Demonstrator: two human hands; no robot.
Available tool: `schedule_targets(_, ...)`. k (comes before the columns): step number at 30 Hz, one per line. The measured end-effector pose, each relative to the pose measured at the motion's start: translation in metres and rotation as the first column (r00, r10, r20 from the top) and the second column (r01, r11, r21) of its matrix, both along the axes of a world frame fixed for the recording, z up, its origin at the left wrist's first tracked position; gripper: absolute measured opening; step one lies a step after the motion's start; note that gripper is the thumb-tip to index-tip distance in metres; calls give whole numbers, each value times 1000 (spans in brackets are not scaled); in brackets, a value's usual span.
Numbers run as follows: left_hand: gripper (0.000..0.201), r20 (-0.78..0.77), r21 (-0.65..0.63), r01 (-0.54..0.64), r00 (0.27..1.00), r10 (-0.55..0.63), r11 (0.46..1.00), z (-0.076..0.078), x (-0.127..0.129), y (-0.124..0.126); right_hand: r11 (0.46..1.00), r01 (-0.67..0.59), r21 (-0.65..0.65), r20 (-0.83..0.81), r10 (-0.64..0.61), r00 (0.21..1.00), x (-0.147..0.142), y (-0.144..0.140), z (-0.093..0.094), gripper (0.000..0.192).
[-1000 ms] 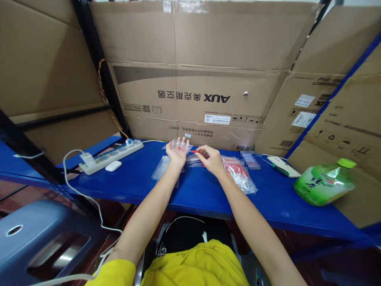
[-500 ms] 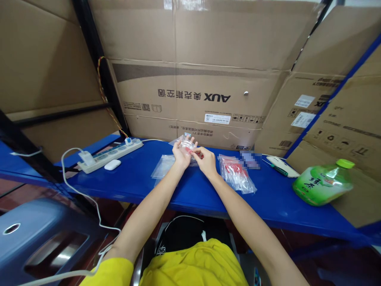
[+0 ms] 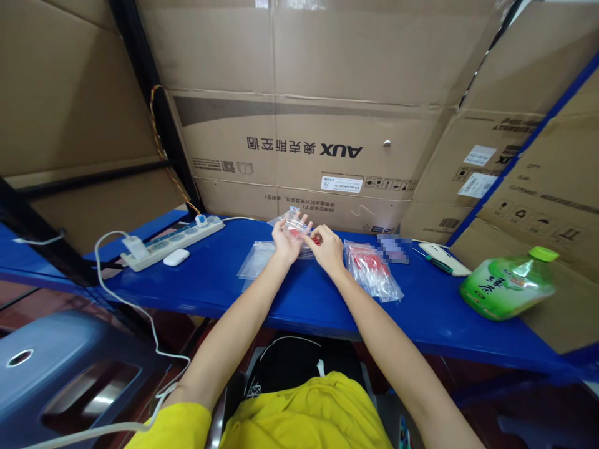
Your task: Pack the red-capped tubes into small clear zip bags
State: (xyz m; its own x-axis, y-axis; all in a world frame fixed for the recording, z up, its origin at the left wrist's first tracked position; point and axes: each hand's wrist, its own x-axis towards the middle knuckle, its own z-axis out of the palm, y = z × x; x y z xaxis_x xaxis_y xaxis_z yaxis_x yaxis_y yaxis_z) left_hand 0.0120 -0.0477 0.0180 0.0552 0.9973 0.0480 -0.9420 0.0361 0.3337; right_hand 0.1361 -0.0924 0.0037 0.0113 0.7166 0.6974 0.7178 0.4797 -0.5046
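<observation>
My left hand (image 3: 284, 242) holds up a small clear plastic bag (image 3: 296, 226) over the blue shelf (image 3: 210, 284). Pressed against the bag's right side, my right hand (image 3: 327, 248) pinches a small red piece (image 3: 316, 239) at the bag's mouth. Red shows inside the bag. Just left of my hands lies a pile of empty clear bags (image 3: 256, 260). To the right lies a heap of clear bags with red parts (image 3: 372, 269).
A white power strip (image 3: 175, 236) with a plugged charger and a white earbud case (image 3: 176, 257) lie at the left. A green bottle (image 3: 508, 284) lies on its side at the right, near a white device (image 3: 444, 258). Cardboard boxes (image 3: 304, 149) wall the back.
My left hand lifted the bag slightly, and my right hand moved left until it met the bag.
</observation>
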Motion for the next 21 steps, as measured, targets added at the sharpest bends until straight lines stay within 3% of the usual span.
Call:
schedule_targets(3, 15, 38, -32, -43, 998, 45, 999, 1, -7, 4, 998, 40, -45, 49, -37, 998, 21, 4, 5, 24)
schedule_targets(7, 11, 75, -79, -100, 992, 105, 992, 0, -15, 10, 970, 143, -197, 182, -108, 977, 53, 12, 4, 11)
schedule_targets(14, 6, 97, -121, -157, 981, 169, 980, -4, -22, 17, 905, 1, -426, 306, 143, 941, 76, 23, -13, 15)
schedule_targets(21, 8, 91, -121, -159, 981, 171, 980, -3, -24, 17, 885, -57, -461, 236, 185, 954, 78, 27, -14, 26)
